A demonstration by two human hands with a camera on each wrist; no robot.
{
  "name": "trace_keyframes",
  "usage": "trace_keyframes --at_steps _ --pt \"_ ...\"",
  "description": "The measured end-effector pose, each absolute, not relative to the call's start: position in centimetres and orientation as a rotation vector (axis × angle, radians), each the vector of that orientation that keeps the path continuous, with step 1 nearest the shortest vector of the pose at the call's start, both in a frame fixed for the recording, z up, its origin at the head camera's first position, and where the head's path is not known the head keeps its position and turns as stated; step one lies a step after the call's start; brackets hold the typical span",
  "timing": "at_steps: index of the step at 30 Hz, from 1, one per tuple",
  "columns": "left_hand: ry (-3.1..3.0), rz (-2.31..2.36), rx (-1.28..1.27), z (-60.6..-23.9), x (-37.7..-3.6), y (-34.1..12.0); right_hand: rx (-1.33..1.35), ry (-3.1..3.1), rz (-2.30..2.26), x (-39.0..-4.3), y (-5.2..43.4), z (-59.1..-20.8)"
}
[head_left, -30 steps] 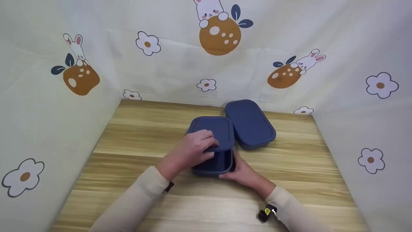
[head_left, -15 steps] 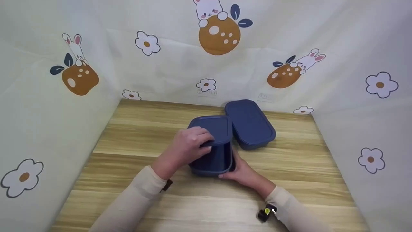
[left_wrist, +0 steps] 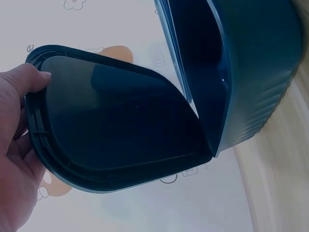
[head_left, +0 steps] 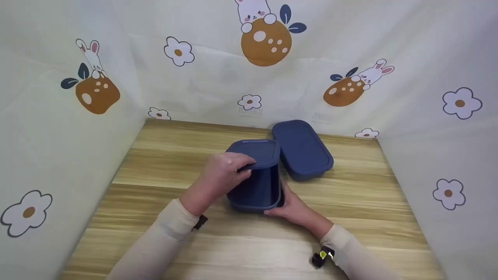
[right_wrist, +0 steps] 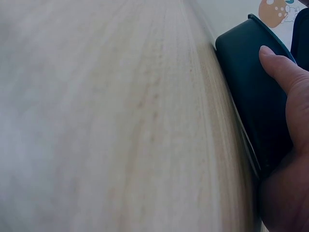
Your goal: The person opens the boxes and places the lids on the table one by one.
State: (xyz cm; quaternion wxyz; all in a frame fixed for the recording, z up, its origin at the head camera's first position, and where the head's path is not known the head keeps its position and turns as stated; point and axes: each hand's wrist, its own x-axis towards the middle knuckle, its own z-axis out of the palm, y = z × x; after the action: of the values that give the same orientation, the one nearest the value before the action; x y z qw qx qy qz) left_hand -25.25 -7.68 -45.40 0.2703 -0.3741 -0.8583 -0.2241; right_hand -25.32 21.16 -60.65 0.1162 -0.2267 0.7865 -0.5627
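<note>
In the head view a dark blue storage box (head_left: 253, 209) stands on the table with its lid (head_left: 261, 149) tilted up at the near side. My left hand (head_left: 218, 177) pinches the lid's near edge. In the left wrist view the thumb (left_wrist: 38, 79) presses over the rim, and the lid's underside (left_wrist: 116, 125) shows, its far end still touching the box (left_wrist: 263, 72). My right hand (head_left: 293, 208) grips the box's near right corner. The right wrist view shows its thumb (right_wrist: 277, 63) along the box wall (right_wrist: 253, 96); its other fingers are mostly hidden.
A second blue box (head_left: 302, 149) with its lid on lies angled just behind and to the right. The wooden table (head_left: 167, 155) is bordered by printed cloth walls (head_left: 214, 81) at the back and both sides.
My left hand has raised the lid's near edge further, moving up and slightly left, so more of the box's dark inside shows. My right hand and the second box have stayed put.
</note>
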Motion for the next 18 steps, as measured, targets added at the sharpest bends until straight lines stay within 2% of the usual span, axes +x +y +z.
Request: trace_keyframes --at_steps 18 --pt "-2.299 -0.715 -0.924 -44.8 -25.9 -8.7 -0.675 2.301 -1.656 -25.3 21.2 -60.7"
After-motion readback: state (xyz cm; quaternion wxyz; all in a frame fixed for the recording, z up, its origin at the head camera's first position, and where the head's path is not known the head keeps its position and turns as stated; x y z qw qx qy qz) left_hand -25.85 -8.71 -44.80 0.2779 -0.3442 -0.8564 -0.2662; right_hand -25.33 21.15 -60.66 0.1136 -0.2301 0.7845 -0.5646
